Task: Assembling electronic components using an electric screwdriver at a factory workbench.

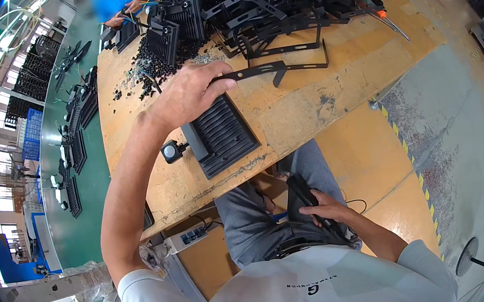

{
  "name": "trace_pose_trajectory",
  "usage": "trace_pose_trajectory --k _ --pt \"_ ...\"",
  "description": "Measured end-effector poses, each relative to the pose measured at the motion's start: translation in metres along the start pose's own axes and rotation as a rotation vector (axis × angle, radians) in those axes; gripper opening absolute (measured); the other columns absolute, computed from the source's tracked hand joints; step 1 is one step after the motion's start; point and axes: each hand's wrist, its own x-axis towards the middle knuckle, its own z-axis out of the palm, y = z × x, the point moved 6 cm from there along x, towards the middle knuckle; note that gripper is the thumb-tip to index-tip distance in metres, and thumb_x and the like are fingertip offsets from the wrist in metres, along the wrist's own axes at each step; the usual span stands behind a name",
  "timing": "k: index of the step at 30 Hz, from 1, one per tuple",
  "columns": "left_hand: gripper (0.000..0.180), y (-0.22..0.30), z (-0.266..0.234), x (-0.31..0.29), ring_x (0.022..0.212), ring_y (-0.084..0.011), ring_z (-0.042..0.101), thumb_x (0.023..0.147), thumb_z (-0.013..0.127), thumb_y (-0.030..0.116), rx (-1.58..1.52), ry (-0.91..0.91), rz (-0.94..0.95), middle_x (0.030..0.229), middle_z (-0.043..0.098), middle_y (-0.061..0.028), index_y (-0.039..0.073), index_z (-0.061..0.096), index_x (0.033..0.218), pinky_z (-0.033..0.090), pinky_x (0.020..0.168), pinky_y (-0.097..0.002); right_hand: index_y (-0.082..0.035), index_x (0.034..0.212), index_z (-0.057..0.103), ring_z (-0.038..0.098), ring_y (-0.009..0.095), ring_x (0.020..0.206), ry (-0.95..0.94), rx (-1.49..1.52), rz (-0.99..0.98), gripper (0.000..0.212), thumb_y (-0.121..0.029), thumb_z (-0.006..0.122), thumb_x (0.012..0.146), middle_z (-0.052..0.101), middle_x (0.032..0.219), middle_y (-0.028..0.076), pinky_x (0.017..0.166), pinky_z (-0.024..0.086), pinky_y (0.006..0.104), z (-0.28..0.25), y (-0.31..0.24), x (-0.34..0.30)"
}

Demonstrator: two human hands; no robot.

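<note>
My left hand (194, 93) reaches over the wooden table, thumb and fingers pinching one end of a black metal bracket (303, 66). The slotted bracket stretches to the right, close to the bracket pile. Below this hand, a black finned floodlight housing (224, 135) lies near the table's front edge. A small motion sensor (172, 151) with a white dome sticks out from its left side. Down at my lap, my right hand (326, 207) is closed around a long black tool (301, 191) that looks like an electric screwdriver; its tip is hard to make out.
Black brackets (272, 6) are heaped at the table's far side, beside more finned housings (165, 42). Loose black screws (148, 65) are scattered there. A screwdriver (390, 22) lies at right. Across the table, a co-worker's hand (115, 22) handles a housing. A green bench (85, 144) runs along the left.
</note>
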Motion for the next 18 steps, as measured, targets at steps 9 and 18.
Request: trace_pose_trajectory --k 9,18 --pt "0.02 -0.022 0.009 -0.001 0.094 -0.0343 0.068 0.085 0.058 -0.002 0.418 -0.106 0.056 0.091 0.068 -0.0162 0.001 0.063 0.104 0.054 0.088 -0.045 0.006 0.142 0.036 0.059 0.016 0.05 0.051 -0.053 0.025 0.071 -0.024 0.075 0.092 0.061 0.075 0.01 0.045 0.049 0.0316 0.01 -0.01 -0.001" --pt "0.026 -0.011 0.049 -0.005 0.107 -0.0308 0.064 0.078 0.059 -0.005 0.188 0.01 0.258 0.102 0.069 -0.0122 0.003 0.07 0.101 0.043 0.114 -0.0441 0.0 0.136 0.044 0.06 0.015 0.052 0.057 -0.066 0.012 0.056 -0.022 0.074 0.094 0.058 0.074 0.006 0.045 0.049 0.0309 0.007 -0.005 0.005"
